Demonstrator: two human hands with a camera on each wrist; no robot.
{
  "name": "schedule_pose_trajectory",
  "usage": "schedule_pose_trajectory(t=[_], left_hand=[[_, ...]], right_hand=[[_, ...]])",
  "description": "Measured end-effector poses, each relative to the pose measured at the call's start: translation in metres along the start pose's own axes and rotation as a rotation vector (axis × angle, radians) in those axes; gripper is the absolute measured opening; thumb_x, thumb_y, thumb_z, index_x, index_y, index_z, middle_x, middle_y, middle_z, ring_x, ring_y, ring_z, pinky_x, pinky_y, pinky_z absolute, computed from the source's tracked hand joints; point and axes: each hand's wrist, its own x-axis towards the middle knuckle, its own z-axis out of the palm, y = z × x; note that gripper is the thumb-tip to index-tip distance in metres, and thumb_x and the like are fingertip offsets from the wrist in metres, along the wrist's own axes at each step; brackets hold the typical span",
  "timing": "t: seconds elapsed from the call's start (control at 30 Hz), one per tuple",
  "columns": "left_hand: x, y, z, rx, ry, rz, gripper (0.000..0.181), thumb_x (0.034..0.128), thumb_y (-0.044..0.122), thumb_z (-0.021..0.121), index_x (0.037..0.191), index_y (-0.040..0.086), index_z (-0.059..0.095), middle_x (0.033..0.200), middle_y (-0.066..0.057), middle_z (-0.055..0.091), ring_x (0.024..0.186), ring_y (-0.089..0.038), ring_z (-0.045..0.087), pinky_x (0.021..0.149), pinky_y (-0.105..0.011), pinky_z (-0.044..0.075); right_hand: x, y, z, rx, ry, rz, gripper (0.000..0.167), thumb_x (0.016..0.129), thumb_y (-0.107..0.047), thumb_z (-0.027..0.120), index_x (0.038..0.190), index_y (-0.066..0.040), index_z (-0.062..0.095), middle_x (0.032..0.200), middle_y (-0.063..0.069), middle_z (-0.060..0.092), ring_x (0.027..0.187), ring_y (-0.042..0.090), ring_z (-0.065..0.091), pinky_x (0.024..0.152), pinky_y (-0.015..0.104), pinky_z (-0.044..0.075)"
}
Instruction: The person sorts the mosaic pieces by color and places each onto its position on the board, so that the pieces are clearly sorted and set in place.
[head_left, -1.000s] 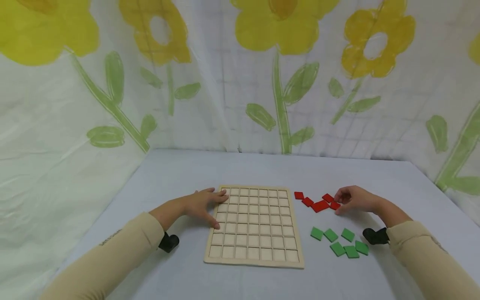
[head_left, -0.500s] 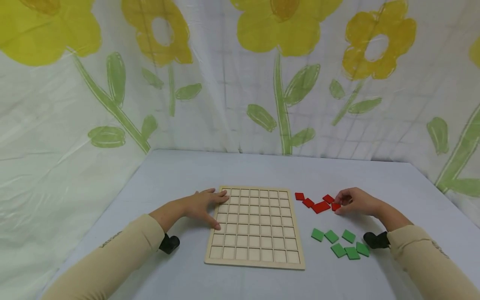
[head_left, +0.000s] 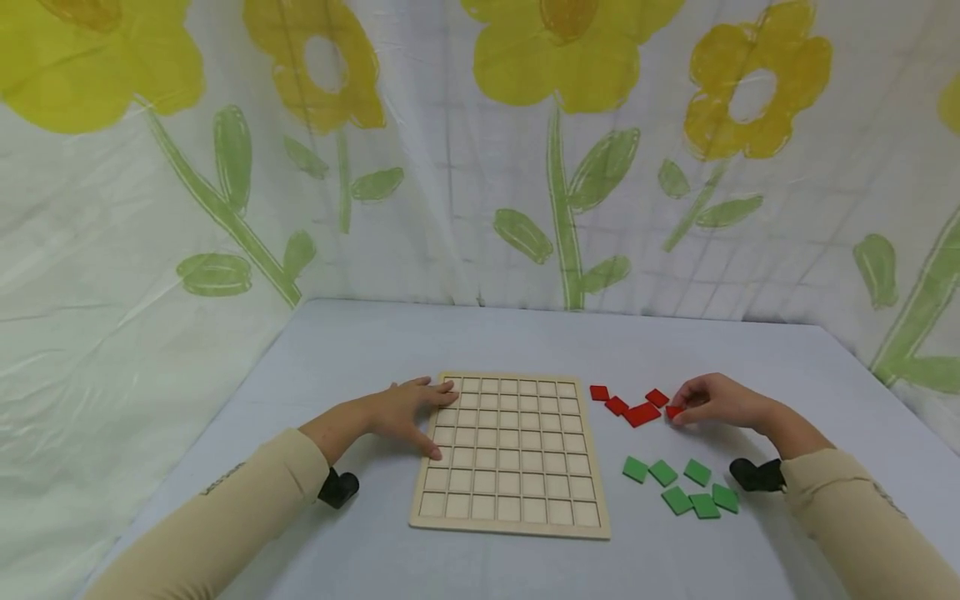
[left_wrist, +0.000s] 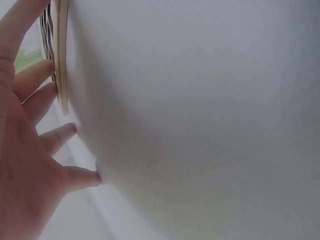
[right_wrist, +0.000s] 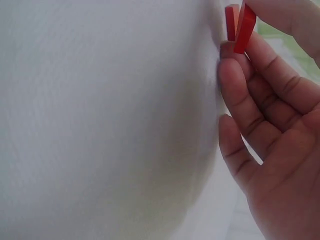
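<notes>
A pale wooden grid board with square cells lies in the middle of the table. My left hand rests on its left edge, fingers spread; the left wrist view shows some fingertips at the board's rim and others on the table. Between thumb and fingers, my right hand pinches a red square tile, tilted up in the right wrist view. Several other red tiles lie just left of that hand. The pinched tile is partly hidden by the fingers in the head view.
Several green square tiles lie loose right of the board, nearer than the red ones. The white table ends at a hanging sheet painted with yellow flowers. A black wrist device sits under the right sleeve.
My right thumb and fingers have closed on the red tile at the right end of the red group, and the tile now tilts up. The left hand stays on the board.
</notes>
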Motion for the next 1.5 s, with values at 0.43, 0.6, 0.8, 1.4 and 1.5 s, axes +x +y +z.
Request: schedule_pose_trajectory(t=[0.43,0.6,0.8,1.4,1.5], left_hand=[[-0.001,0.002,0.000,0.001,0.009,0.006,0.092,0.0683,0.051,0.077,0.145,0.022,0.034,0.156,0.002,0.021,0.144,-0.037,0.008,0.107,-0.070,0.004],[-0.001,0.001,0.000,-0.008,0.009,0.008,0.092,0.0684,0.050,0.077,0.145,0.022,0.034,0.156,0.002,0.020,0.144,-0.037,0.008,0.107,-0.070,0.003],[-0.001,0.001,0.000,-0.010,0.007,-0.005,0.093,0.0678,0.052,0.077,0.145,0.025,0.033,0.156,0.005,0.019,0.145,-0.034,0.007,0.108,-0.068,0.003],[-0.001,0.002,0.000,-0.017,0.014,-0.008,0.092,0.0677,0.049,0.078,0.144,0.024,0.035,0.155,0.004,0.021,0.145,-0.036,0.007,0.108,-0.068,0.002],[-0.002,0.002,0.000,-0.030,0.013,-0.006,0.091,0.0678,0.048,0.078,0.144,0.023,0.035,0.156,0.003,0.021,0.144,-0.036,0.006,0.108,-0.068,0.001]], right_hand=[[0.003,-0.008,-0.002,-0.002,0.039,-0.037,0.034,0.083,-0.026,0.069,0.106,-0.001,0.064,0.093,0.005,0.063,0.085,0.017,0.050,0.070,0.026,0.046],[0.009,-0.014,0.001,-0.008,0.063,-0.054,0.035,0.083,-0.027,0.070,0.106,-0.001,0.065,0.092,0.004,0.062,0.083,0.017,0.050,0.069,0.025,0.045],[0.018,-0.029,0.009,-0.008,0.086,-0.086,0.033,0.082,-0.026,0.071,0.103,-0.001,0.066,0.091,0.005,0.065,0.080,0.017,0.052,0.067,0.027,0.047],[0.060,-0.090,0.040,0.080,0.046,-0.226,0.027,0.081,-0.022,0.073,0.098,-0.002,0.068,0.081,0.007,0.063,0.070,0.017,0.052,0.058,0.027,0.045],[0.067,-0.100,0.048,0.096,0.046,-0.229,0.026,0.080,-0.022,0.073,0.097,-0.003,0.069,0.079,0.006,0.062,0.066,0.018,0.051,0.054,0.027,0.044]])
